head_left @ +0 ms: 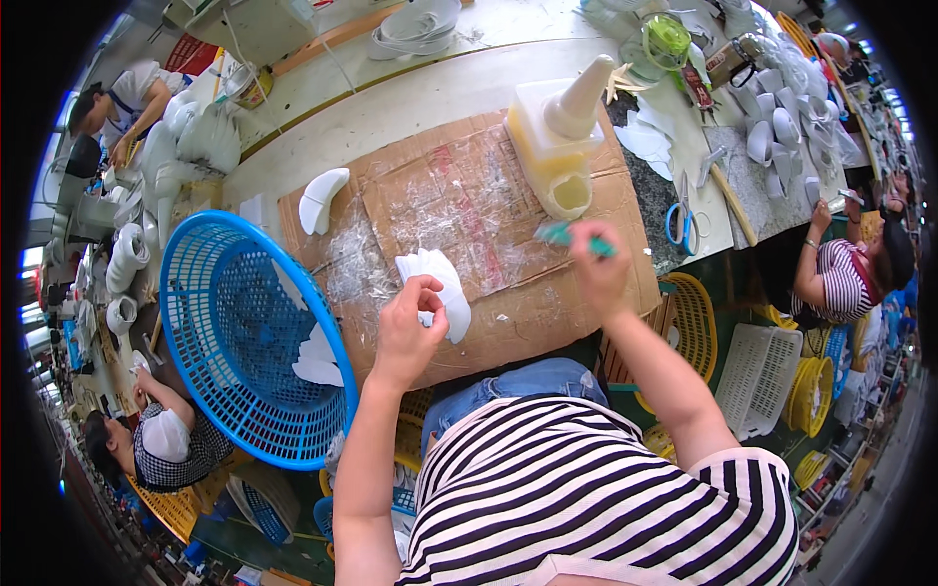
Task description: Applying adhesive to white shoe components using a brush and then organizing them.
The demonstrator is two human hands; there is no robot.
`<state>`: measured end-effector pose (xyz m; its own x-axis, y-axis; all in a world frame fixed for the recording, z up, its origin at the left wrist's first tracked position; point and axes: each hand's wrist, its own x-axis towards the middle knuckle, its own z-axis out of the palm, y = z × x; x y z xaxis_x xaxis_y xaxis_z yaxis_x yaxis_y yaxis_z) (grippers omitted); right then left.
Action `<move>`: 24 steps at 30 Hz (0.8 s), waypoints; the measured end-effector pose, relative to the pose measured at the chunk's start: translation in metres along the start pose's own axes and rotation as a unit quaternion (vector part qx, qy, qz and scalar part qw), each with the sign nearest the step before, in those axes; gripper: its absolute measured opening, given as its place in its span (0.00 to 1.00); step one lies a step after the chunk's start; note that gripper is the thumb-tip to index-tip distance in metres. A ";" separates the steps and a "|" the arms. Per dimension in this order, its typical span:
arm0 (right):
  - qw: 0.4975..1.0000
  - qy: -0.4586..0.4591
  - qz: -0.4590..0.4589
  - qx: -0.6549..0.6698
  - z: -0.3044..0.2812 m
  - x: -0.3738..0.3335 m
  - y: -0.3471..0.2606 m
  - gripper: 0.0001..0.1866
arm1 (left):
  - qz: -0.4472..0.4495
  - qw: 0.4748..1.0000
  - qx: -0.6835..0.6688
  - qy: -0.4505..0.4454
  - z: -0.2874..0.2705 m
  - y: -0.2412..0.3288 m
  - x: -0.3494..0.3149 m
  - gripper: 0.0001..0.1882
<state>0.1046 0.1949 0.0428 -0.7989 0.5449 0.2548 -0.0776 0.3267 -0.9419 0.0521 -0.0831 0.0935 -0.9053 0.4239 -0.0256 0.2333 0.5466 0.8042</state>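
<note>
My left hand [408, 330] is closed in a pinch at the edge of a fanned stack of white curved pieces [451, 293] on the cardboard. In my right hand [598, 264] is a brush with a teal handle [559, 234], its bristle end pointing left above the cardboard. Just beyond that hand stands a translucent bottle [532, 132] with a pale cone top and yellowish liquid inside. Two more white curved pieces [322, 200] lie together at the sheet's far left. The cardboard sheet [528, 332] is smeared with dried, shiny residue.
A blue plastic basket [337, 391] with a few white pieces inside sits at the left. Blue-handled scissors [681, 225] and a wooden-handled tool [733, 203] lie to the right. White curved parts [782, 127] are heaped at the far right. Other people work at both sides.
</note>
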 end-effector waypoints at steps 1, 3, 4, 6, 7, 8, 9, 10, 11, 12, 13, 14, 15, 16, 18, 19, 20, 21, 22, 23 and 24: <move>0.999 0.045 0.007 0.000 -0.009 0.019 0.003 0.08 | 0.043 0.998 0.028 0.029 -0.002 0.012 -0.003 0.15; 0.998 0.058 0.001 -0.032 -0.022 0.045 0.029 0.09 | 0.153 0.985 0.070 0.033 0.008 0.020 -0.007 0.14; 0.998 0.042 0.003 -0.041 -0.025 0.049 0.031 0.10 | 0.200 0.974 0.101 0.023 0.017 0.015 -0.009 0.13; 0.998 0.010 0.006 -0.055 -0.025 0.053 0.032 0.12 | 0.258 0.953 0.155 -0.041 0.032 -0.004 -0.019 0.12; 0.997 0.035 0.044 -0.054 -0.027 0.055 0.033 0.14 | 0.255 0.951 0.165 -0.056 0.040 -0.015 -0.023 0.12; 0.993 0.056 0.087 -0.055 -0.031 0.051 0.033 0.15 | 0.248 0.950 0.173 -0.074 0.047 -0.023 -0.031 0.13; 0.987 0.076 0.130 -0.056 -0.032 0.046 0.032 0.17 | 0.240 0.949 0.181 -0.091 0.053 -0.032 -0.039 0.13; 0.982 0.054 0.178 -0.036 -0.030 0.040 0.021 0.20 | 0.242 0.944 0.202 -0.098 0.057 -0.036 -0.043 0.11; 0.979 0.006 0.201 -0.017 -0.025 0.030 0.017 0.19 | 0.241 0.945 0.202 -0.086 0.060 -0.039 -0.043 0.11; 0.974 -0.042 0.224 0.003 -0.016 0.019 0.012 0.19 | 0.241 0.946 0.203 -0.072 0.063 -0.042 -0.044 0.12; 0.965 -0.090 0.247 0.022 -0.004 0.010 0.008 0.18 | 0.240 0.947 0.204 -0.060 0.066 -0.044 -0.046 0.12; 0.953 -0.143 0.265 0.030 0.013 -0.002 0.013 0.17 | 0.229 0.950 0.206 -0.051 0.069 -0.044 -0.047 0.12; 0.942 -0.181 0.270 0.079 0.032 -0.012 0.006 0.15 | 0.219 0.952 0.208 -0.041 0.071 -0.045 -0.048 0.11; 0.951 -0.187 0.223 0.101 0.054 -0.023 0.008 0.13 | 0.210 0.954 0.211 -0.032 0.073 -0.043 -0.047 0.11; 0.973 -0.196 0.093 0.077 0.070 -0.037 0.016 0.10 | 0.163 0.970 0.177 -0.019 0.075 -0.041 -0.050 0.11; 0.980 -0.195 0.009 0.029 0.073 -0.041 0.015 0.09 | 0.140 0.977 0.160 -0.012 0.075 -0.042 -0.050 0.12; 0.979 -0.191 -0.075 -0.020 0.074 -0.045 0.014 0.09 | 0.127 0.979 0.162 -0.011 0.076 -0.044 -0.051 0.13; 0.971 -0.233 -0.039 -0.022 0.068 -0.052 0.012 0.08 | 0.114 0.980 0.163 -0.010 0.077 -0.047 -0.053 0.14; 0.960 -0.278 -0.002 -0.027 0.054 -0.057 0.006 0.07 | 0.099 0.982 0.161 -0.008 0.080 -0.048 -0.056 0.15; 0.946 -0.321 0.036 -0.031 0.047 -0.060 0.003 0.06 | 0.103 0.982 0.161 -0.004 0.081 -0.050 -0.057 0.15; 0.964 -0.264 0.015 -0.009 0.052 -0.058 0.005 0.06 | 0.106 0.981 0.161 0.000 0.083 -0.053 -0.057 0.16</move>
<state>0.1202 0.1249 0.0120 -0.9932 0.0876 0.0761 -0.0428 0.3331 -0.9419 0.1208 -0.0761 0.0027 -0.8247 0.5522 0.1224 0.5160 0.6461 0.5624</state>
